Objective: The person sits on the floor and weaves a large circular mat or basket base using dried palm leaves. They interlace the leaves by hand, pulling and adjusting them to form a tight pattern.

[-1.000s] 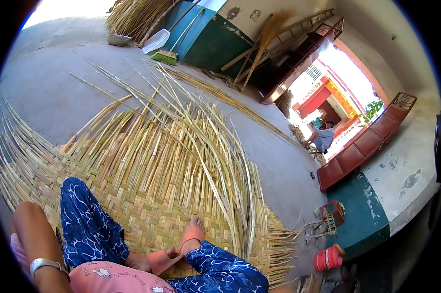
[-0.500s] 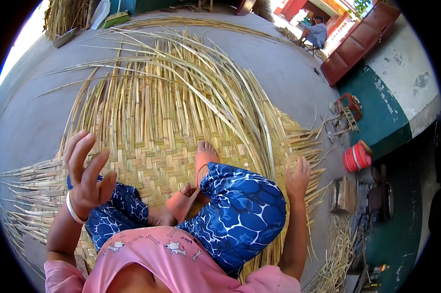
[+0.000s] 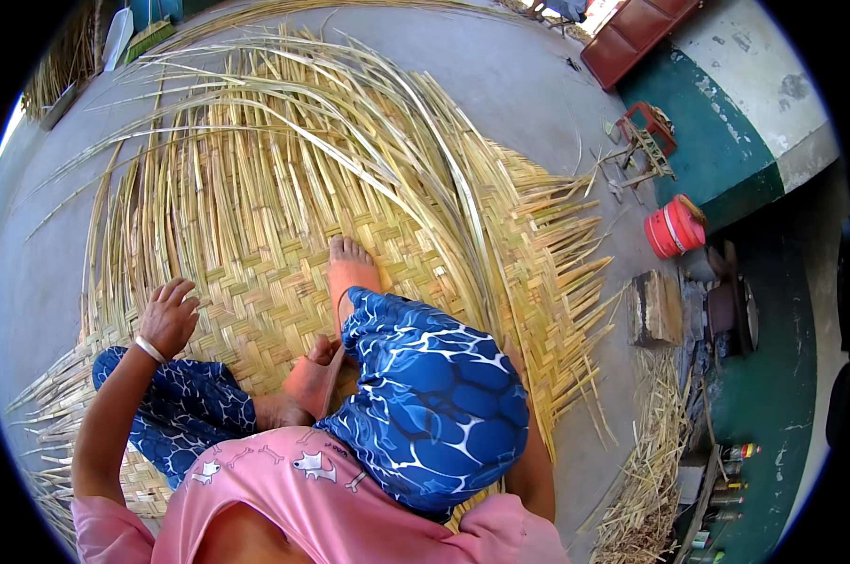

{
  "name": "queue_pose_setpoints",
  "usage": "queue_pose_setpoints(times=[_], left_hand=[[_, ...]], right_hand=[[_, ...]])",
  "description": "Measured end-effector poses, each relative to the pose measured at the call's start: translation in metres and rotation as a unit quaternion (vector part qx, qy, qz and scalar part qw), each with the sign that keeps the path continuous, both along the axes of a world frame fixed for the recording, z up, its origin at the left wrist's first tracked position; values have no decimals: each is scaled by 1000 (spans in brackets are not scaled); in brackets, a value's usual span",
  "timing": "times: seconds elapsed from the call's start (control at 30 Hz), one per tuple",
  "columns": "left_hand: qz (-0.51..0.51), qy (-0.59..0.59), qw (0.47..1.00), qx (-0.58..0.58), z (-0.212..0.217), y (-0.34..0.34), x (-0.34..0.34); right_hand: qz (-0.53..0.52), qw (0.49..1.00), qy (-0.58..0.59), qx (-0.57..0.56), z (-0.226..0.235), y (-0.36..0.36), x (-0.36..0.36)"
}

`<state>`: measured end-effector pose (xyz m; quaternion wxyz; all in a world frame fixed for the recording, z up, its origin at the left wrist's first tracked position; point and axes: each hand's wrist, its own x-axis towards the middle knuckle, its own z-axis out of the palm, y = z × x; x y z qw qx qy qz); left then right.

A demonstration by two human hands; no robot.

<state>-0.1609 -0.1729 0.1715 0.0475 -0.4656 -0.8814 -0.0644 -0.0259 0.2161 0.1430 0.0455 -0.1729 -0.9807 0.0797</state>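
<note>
I sit on a mat (image 3: 256, 296) woven from flat yellow-green reed strips, with long unwoven strips (image 3: 228, 179) fanning out beyond its far edge. My left hand (image 3: 168, 318), a white bangle at its wrist, is over the mat by my left knee, fingers slightly bent and apart, holding nothing. My right hand (image 3: 512, 355) is down beside my right knee, near a bundle of long loose strips (image 3: 467, 211). The knee in its blue patterned trouser leg covers most of that hand, and its fingers do not show.
On the right stand a red bucket (image 3: 674, 227), a wooden block (image 3: 655, 308) and a small red-framed stool (image 3: 646, 132). Loose straw (image 3: 646, 451) lies near bottles by the wall. At the far left are a broom (image 3: 149, 38) and a dustpan (image 3: 118, 39).
My left hand has lowered from its raised position toward the mat. My right hand has moved from the mat's right edge inward beside the knee. The view has tilted down.
</note>
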Motion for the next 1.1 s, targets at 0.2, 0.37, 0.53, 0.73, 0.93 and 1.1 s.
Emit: queue_pose_setpoints(times=[0.2, 0.37, 0.53, 0.73, 0.93, 1.1], left_hand=[[-36, -32, 999, 2, -23, 28, 3], [-66, -40, 997, 6, -47, 30, 22], [-23, -128, 991, -24, -75, 9, 35], [31, -175, 984, 19, -76, 12, 32], [61, -317, 944, 69, -60, 38, 31], [61, -604, 737, 295, -24, 145, 28]], right_hand=[[27, 999, 32, 7, -40, -59, -77], [85, 990, 99, 47, -69, -52, -86], [96, 988, 114, 47, -130, -34, -111], [70, 994, 70, 39, -56, -53, -94], [53, 996, 63, 29, -37, -53, -84], [55, 996, 61, 29, -51, -57, -90]])
